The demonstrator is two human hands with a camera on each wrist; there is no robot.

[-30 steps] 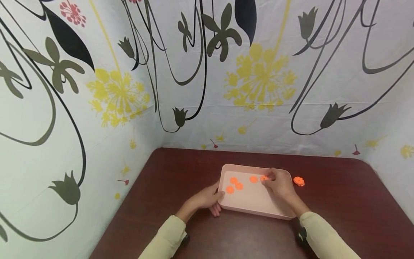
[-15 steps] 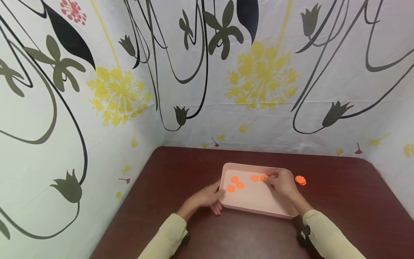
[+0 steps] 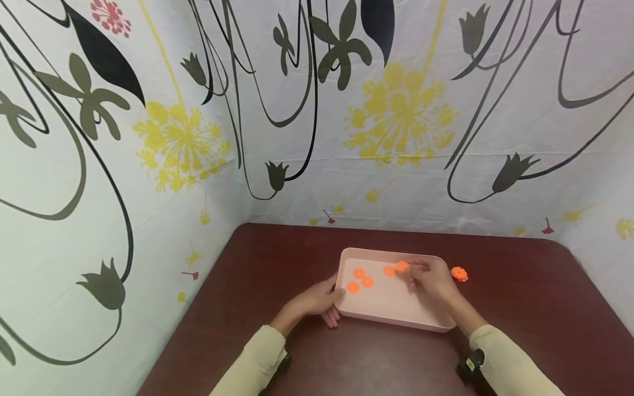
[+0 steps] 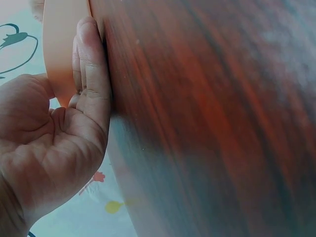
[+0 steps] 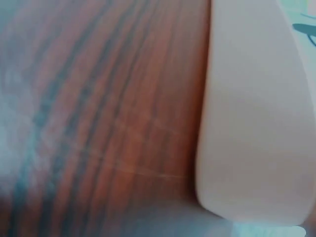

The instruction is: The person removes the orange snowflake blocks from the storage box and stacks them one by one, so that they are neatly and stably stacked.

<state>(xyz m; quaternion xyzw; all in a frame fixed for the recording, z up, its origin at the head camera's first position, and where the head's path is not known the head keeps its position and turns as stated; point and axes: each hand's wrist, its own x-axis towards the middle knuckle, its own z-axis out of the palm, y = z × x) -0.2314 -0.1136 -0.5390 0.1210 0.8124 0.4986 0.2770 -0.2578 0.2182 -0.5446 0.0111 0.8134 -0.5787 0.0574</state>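
Note:
A shallow pink tray [image 3: 386, 316] sits on the dark table, several flat orange flower-shaped discs [image 3: 367, 282] lying in its left and far parts. My left hand [image 3: 317, 300] grips the tray's left end, thumb over the rim and fingers along the outside. In the left wrist view, the left hand [image 4: 64, 128] shows its palm, with the fingers against the tray wall [image 4: 61, 49]. My right hand [image 3: 433, 279] is over the right half of the tray, pinching an orange disc [image 3: 402, 265] near the far wall. The fingertips are partly hidden by the hand.
Outside the tray, to its right, a small pile of orange discs [image 3: 459, 274] lies on the brown table [image 3: 277, 258]. Patterned cloth [image 3: 317, 137] hangs behind and at the sides. In the right wrist view, the tray's outer wall [image 5: 256, 123] fills the right side.
The disc at my right fingers has shifted slightly up and left, close to the neighbouring disc. My right hand has changed its finger position a little; the left hand keeps holding the tray.

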